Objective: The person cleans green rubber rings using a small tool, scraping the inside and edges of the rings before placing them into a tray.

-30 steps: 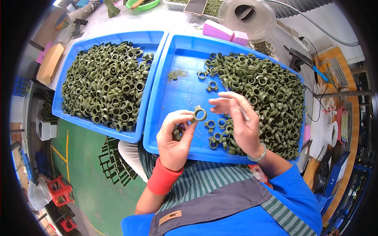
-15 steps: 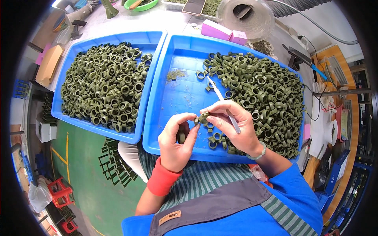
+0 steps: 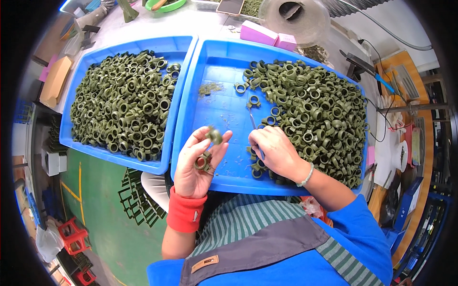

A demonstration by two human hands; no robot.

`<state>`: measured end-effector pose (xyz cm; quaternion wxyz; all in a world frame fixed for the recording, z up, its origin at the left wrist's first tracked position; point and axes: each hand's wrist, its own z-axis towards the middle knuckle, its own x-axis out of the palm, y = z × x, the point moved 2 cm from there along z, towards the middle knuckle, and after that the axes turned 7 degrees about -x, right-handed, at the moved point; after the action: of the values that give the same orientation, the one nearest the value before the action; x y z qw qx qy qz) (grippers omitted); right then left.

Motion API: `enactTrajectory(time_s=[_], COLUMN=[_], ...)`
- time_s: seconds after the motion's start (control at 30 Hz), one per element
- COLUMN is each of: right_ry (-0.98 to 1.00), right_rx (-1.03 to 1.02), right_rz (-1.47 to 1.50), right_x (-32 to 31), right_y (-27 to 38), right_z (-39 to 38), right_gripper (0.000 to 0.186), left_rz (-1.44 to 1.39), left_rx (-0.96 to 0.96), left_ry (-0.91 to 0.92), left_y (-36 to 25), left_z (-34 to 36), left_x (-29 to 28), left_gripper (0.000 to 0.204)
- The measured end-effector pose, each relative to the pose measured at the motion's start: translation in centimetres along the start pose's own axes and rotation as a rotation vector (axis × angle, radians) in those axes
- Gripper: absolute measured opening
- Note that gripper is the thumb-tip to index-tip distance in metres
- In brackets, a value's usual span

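Note:
My left hand (image 3: pixel 188 169) is palm up with a red wristband, holding dark green plastic ring parts: a motion-blurred one (image 3: pixel 214 136) at the fingertips and another (image 3: pixel 202 161) lower in the palm. My right hand (image 3: pixel 275 151), with a pale bracelet, grips a thin metal tool (image 3: pixel 252 119), its slim end pointing up beside a loose ring (image 3: pixel 254 101). Both hands are over the right blue tray (image 3: pixel 217 110), whose right side holds a heap of similar rings (image 3: pixel 317 119). A second blue tray (image 3: pixel 112 159) at left is heaped with them.
Beyond the trays are pink boxes (image 3: pixel 258 34), a phone (image 3: pixel 231 6), a green bowl (image 3: pixel 172 4) and a large translucent round container (image 3: pixel 310 26). A cardboard piece (image 3: pixel 56 81) is at left; cables and a blue-handled tool (image 3: pixel 384 83) are at right. A red stool (image 3: pixel 71 238) stands below left.
My left hand has moved leftward and turned palm up with the parts. My right hand has left the part it was pinching, shifting right, and now points the tool more upright.

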<state>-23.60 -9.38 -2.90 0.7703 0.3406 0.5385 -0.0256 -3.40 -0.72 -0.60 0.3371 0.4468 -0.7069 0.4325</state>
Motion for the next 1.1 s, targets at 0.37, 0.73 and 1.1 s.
enactTrajectory(time_s=[0.37,0.73,1.1], right_ry=[-0.387,-0.368,-0.246], right_rx=[0.091,0.057,0.213], right_rz=[0.962,0.818,0.775], right_x=[-2.3,-2.4,-3.3], right_y=[2.7,1.9,2.6], right_z=[1.1,0.7,0.9], right_gripper=[0.031,0.023,0.023], left_rz=[0.358,0.714,0.711], left_rx=[-0.278,0.15,-0.03], left_ry=[-0.096,-0.124,-0.086], left_y=[2.9,3.2,2.4], left_z=[-0.5,-0.4,-0.4], left_x=[2.1,2.0,1.3], left_gripper=[0.021,0.027,0.02])
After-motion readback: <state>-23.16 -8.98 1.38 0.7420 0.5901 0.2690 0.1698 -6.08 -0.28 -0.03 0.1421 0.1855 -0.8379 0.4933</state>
